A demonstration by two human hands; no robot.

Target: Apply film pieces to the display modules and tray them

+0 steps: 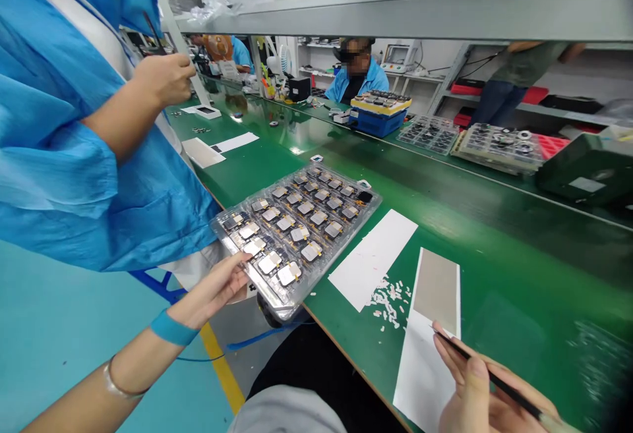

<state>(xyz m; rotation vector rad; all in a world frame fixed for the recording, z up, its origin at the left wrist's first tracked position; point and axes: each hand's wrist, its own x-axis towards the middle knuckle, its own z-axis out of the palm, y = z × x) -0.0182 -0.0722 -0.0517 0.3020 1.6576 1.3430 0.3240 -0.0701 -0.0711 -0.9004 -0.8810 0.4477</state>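
Observation:
My left hand (215,288) grips the near corner of a clear plastic tray (368,205), lifting it tilted above the bench edge. The tray's pockets hold several small dark modules with pale square tops (299,233). My right hand (475,387) is shut around a slim black pen-like tool (499,377), low at the right. Its tip rests near a white paper sheet (420,380) that carries a grey-beige pad (436,291). Another white sheet (368,258) lies beside it, with small white scraps (388,304) between them.
A co-worker in a blue smock (74,156) stands tight on my left, over the green bench mat (519,275). A grey shelf (395,14) runs overhead. Across the bench sit a blue crate (370,123), parts trays (497,148) and a seated person (356,80).

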